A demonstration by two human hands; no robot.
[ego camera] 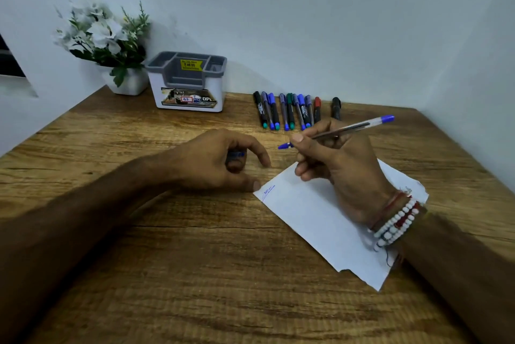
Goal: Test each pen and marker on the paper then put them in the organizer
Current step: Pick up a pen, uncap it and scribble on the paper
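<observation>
Over the white paper [312, 212], the right hand [342, 170] pinches a blue pen [348, 127], tip raised just off the sheet and pointing left. Left hand [211, 162] rests on the wooden table [195, 260], fingers curled round a small blue piece [237, 154], thumb at the paper's corner beside a blue scribble [268, 192]. At the back, the row of pens and markers [289, 112] lies right of the organizer [189, 84].

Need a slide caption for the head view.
Right hand, on the marked paper, grips a blue pen; left hand pinches a blue piece; more pens wait beside the organizer.
</observation>
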